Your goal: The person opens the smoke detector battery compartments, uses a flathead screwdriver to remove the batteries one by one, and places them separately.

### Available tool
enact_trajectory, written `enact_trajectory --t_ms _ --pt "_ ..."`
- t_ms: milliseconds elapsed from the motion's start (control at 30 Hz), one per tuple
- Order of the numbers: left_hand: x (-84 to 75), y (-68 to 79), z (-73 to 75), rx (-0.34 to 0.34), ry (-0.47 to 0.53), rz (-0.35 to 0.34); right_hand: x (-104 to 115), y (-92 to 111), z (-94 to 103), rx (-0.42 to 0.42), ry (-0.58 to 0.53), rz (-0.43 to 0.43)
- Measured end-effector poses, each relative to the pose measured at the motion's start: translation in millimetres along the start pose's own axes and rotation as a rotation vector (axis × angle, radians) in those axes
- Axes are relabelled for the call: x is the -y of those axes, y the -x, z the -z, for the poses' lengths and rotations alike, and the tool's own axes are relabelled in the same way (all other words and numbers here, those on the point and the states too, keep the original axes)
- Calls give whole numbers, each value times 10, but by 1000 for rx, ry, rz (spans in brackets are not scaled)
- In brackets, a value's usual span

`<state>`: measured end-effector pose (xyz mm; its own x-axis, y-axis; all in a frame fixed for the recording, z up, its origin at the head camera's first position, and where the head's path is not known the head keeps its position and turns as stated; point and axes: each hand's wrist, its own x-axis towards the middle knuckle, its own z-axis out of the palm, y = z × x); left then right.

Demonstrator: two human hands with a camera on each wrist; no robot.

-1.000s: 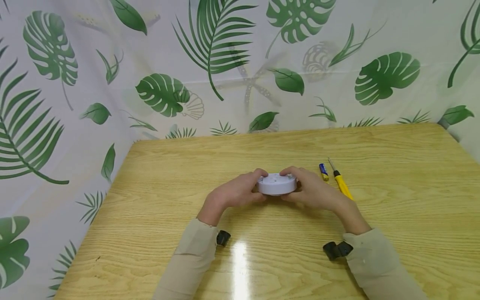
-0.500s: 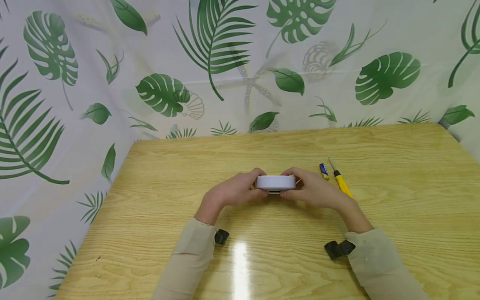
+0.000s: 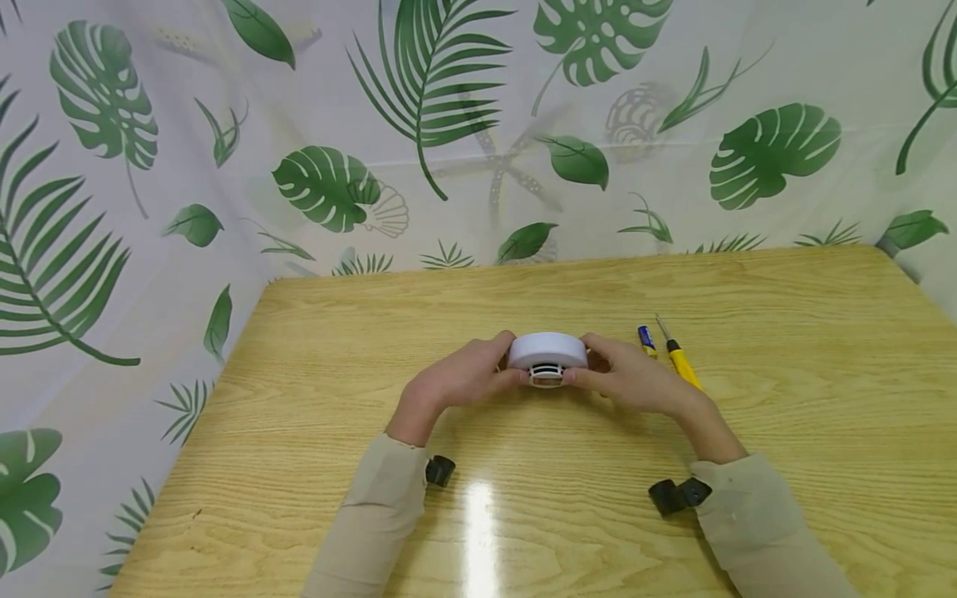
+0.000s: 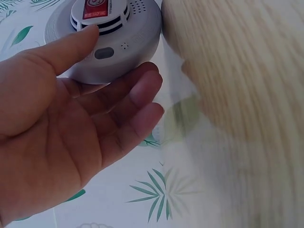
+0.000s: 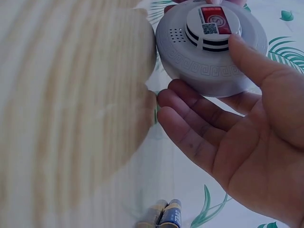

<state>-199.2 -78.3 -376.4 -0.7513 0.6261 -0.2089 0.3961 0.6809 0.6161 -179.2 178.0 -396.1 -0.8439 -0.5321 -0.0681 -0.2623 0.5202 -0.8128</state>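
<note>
A round white smoke detector is held between both hands over the middle of the table. It stands tilted, with its slotted dome turned toward the person's side. In the wrist views the dome carries a red label. My left hand grips the left edge, thumb on the front by the dome and fingers behind. On the right edge my right hand does the same, its thumb against the dome. The lower fingers of both hands lie loosely curled under the rim. The detector's back is hidden.
Right of the right hand, a blue and yellow battery lies beside a yellow screwdriver with a black collar. The wooden table meets a leaf-patterned cloth at the back. Black wrist cameras hang at both sleeves.
The detector has been tipped over in both hands: its flat back showed first, then its side edge, and now the slotted dome comes into view. Battery and screwdriver have stayed put.
</note>
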Motion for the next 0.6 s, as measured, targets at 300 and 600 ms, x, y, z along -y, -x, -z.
enact_trajectory --t_ms 300,600 --pt "12 -13 -19 -22 14 -10 17 12 15 4 16 -20" --pt "19 -43 -25 -57 3 -40 33 42 59 -73 78 -23"
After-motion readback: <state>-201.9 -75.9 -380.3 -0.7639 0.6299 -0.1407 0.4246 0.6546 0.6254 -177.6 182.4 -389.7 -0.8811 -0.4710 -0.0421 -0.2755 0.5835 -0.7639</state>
